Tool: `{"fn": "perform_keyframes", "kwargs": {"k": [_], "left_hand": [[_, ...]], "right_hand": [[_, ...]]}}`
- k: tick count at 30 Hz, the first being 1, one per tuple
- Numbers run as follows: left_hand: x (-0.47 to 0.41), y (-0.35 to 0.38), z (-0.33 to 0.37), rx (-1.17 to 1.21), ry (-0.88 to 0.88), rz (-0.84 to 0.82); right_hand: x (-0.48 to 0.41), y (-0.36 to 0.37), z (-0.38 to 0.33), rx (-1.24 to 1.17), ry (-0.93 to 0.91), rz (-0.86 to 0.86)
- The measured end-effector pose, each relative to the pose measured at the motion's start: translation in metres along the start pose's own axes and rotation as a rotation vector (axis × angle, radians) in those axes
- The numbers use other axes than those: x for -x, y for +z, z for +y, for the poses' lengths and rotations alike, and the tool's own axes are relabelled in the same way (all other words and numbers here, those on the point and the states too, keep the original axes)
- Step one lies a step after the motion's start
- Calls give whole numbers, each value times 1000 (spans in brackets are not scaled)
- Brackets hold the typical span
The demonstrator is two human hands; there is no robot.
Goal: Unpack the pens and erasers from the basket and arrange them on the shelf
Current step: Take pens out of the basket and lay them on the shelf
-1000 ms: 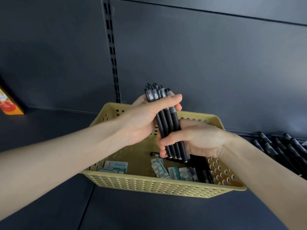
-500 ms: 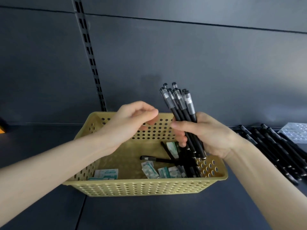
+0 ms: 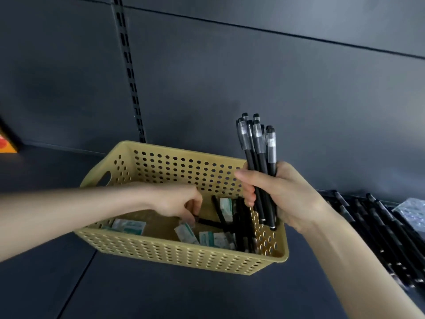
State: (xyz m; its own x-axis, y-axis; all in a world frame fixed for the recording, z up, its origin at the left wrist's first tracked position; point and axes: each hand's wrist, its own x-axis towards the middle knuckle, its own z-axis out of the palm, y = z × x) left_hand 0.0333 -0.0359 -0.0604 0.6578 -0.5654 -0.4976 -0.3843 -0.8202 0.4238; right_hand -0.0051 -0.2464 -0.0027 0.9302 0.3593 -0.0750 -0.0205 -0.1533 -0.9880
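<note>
The right hand [image 3: 282, 196] is held raised, fingers wrapped round a pen bundle [image 3: 258, 155], caps above the grip. The left hand [image 3: 177, 202] is lowered, fingertips curled onto one end of a single pen [image 3: 210, 223].

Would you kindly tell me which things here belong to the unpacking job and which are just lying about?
Job: basket; pen bundle in right hand; loose pens and erasers inside; shelved pens.
Lying about: orange box, far left; clear wrapping, far right.
</note>
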Motion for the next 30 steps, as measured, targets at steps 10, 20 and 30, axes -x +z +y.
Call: {"fn": "perform_keyframes", "kwargs": {"k": [10, 20, 30], "left_hand": [[42, -53, 5, 405, 246, 376], [43, -48, 27, 995, 330, 573], [-6, 2, 60, 898, -160, 95]], "right_hand": [[-11, 4, -2, 6, 106, -120], [-2, 13, -14, -207, 49, -132], [48, -35, 2, -147, 45, 180]]}}
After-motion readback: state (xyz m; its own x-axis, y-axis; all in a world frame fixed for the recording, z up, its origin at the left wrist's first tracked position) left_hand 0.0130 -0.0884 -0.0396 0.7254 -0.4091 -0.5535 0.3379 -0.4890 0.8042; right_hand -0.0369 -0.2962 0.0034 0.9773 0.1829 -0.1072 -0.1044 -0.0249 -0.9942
